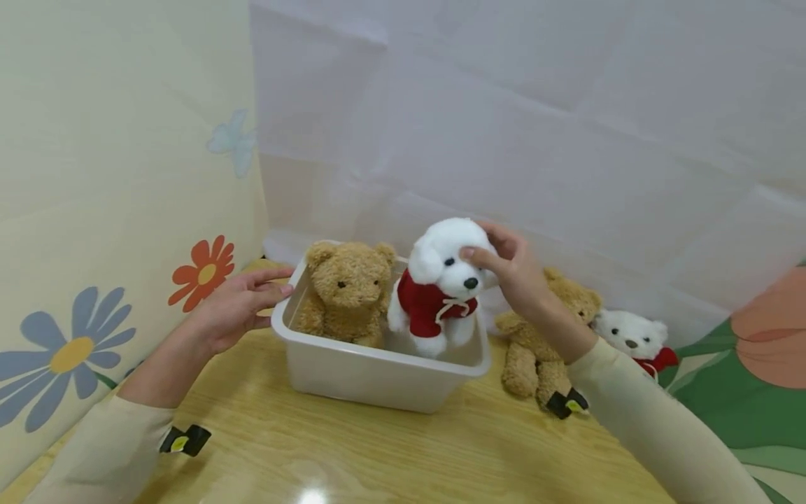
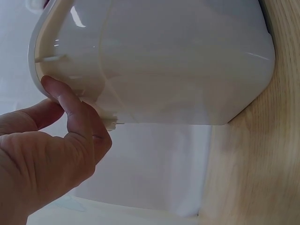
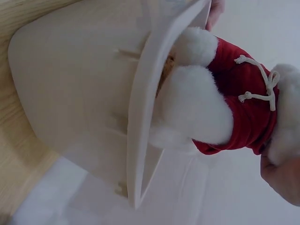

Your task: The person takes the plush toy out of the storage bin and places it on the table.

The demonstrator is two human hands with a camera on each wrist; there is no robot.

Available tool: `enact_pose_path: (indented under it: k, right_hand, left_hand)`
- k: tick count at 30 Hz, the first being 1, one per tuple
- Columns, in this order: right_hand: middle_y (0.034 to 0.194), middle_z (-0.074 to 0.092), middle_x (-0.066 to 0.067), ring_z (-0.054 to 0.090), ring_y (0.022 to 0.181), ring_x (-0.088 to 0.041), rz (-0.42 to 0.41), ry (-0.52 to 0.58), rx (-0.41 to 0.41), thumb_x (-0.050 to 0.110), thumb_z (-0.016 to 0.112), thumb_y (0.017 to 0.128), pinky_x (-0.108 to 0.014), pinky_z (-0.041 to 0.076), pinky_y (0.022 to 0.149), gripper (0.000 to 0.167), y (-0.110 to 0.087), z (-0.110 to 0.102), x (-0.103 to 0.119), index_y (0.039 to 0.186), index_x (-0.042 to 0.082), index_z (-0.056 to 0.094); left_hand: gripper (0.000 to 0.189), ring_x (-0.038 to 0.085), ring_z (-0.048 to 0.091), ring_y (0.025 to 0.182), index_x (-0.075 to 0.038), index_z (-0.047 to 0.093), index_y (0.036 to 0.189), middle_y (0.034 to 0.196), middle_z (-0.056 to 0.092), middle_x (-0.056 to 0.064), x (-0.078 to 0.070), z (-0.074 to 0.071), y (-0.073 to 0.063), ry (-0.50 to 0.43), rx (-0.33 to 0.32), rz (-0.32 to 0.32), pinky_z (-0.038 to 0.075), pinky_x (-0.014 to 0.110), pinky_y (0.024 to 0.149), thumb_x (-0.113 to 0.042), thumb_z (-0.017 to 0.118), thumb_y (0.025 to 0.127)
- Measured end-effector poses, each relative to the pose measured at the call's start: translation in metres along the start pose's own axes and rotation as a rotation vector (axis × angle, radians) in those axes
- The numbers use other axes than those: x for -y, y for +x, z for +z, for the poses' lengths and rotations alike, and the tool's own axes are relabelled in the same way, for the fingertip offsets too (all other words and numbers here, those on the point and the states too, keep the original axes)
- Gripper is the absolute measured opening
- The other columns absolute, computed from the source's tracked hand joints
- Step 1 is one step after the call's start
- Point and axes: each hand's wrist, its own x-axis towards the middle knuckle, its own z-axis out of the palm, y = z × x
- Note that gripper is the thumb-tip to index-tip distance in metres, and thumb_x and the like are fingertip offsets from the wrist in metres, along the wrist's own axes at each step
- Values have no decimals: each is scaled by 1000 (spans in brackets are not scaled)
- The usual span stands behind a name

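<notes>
A white plush dog (image 1: 450, 262) in a red hooded top hangs partly inside the white plastic bin (image 1: 371, 364), on its right side. My right hand (image 1: 519, 269) grips the dog by its head, thumb across the face near one eye. In the right wrist view the dog's white legs (image 3: 197, 103) reach past the bin's rim. Beside it, in the bin's left half, a brown teddy bear (image 1: 349, 290) sits upright, facing me. My left hand (image 1: 242, 308) holds the bin's left rim; in the left wrist view its fingers (image 2: 70, 103) curl at that edge.
Right of the bin, another brown teddy bear (image 1: 522, 357) leans near the back wall, partly behind my right forearm. Next to it is a white plush bear (image 1: 630, 332) with red clothing. The wooden table (image 1: 302, 434) meets a flower-printed wall (image 1: 126, 210) on the left.
</notes>
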Motion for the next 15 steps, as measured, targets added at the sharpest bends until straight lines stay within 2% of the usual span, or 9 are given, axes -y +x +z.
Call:
enact_pose_path:
  k: [6, 15]
  right_hand:
    - [122, 63, -16, 61, 104, -28, -35, 29, -96, 15, 71, 94, -32, 55, 84, 37, -1, -25, 1, 129, 5, 66]
    - [111, 68, -13, 64, 91, -22, -100, 36, -259, 11, 73, 94, -27, 56, 77, 30, -5, -62, -10, 122, 3, 70]
  left_hand:
    - [68, 29, 54, 124, 1, 28, 158, 151, 39, 25, 1, 0, 1, 25, -1, 12, 54, 41, 90, -31, 59, 106]
    - [70, 24, 55, 123, 0, 25, 159, 152, 38, 25, 3, 0, 5, 25, 11, 21, 54, 41, 90, -31, 58, 106]
